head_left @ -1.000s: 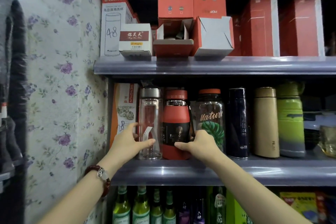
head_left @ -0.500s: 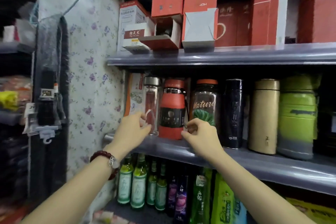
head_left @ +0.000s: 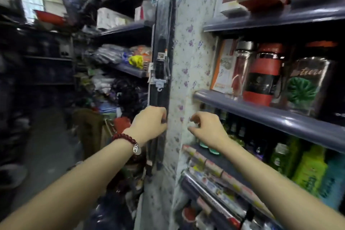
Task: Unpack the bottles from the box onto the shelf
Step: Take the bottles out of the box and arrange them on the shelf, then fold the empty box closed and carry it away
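Note:
On the grey shelf [head_left: 265, 115] at the right stand a clear glass bottle [head_left: 240, 69], a red bottle with a black band [head_left: 265, 73] and a glass bottle with a green leaf print [head_left: 306, 82]. Both hands hang in the air below and left of that shelf, holding nothing. My left hand [head_left: 151, 123], with a red bead bracelet at the wrist, has its fingers curled in. My right hand [head_left: 207, 127] is loosely curled with thumb and fingers apart. No box of bottles shows in this blurred view.
A floral-papered panel [head_left: 188, 58] ends the shelf unit, with a dark hanging strip of goods [head_left: 162, 73] beside it. Lower shelves hold green bottles [head_left: 235, 132] and packets. At left runs a narrow aisle with crowded shelves [head_left: 121, 61] and piled goods on the floor.
Both hands have let go of the bottles and dropped down and away from the shelf. The view has swung left toward the aisle, pushing the shelf to the right edge.

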Demonstrator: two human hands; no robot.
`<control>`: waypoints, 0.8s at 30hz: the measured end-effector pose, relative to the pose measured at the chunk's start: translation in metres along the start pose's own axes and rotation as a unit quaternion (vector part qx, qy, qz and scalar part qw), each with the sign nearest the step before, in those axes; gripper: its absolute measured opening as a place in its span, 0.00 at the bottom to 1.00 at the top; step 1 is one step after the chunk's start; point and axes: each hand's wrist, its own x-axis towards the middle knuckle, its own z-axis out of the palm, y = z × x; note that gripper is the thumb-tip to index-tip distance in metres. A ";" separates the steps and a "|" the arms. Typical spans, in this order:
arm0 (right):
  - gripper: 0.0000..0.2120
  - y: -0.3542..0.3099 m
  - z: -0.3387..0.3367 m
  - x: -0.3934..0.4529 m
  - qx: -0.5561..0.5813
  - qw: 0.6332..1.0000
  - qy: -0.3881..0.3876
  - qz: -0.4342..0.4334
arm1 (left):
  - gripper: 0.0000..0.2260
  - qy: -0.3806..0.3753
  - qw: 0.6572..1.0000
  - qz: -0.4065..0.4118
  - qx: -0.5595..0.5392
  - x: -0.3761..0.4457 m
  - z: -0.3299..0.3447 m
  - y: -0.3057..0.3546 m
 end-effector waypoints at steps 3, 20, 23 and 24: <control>0.12 -0.040 0.058 -0.006 0.020 0.997 -0.071 -0.027 | 0.06 -0.030 0.997 -0.065 0.021 -0.040 0.008 -0.054; 0.09 -0.143 0.305 -0.035 0.113 0.941 -0.292 -0.125 | 0.08 -0.052 0.942 -0.331 0.034 -0.184 0.075 -0.235; 0.09 -0.140 0.346 -0.046 0.112 0.917 -0.346 -0.163 | 0.10 -0.060 0.915 -0.398 0.030 -0.211 0.103 -0.251; 0.09 -0.137 0.359 -0.052 0.112 0.909 -0.363 -0.168 | 0.10 -0.065 0.906 -0.418 0.027 -0.220 0.114 -0.255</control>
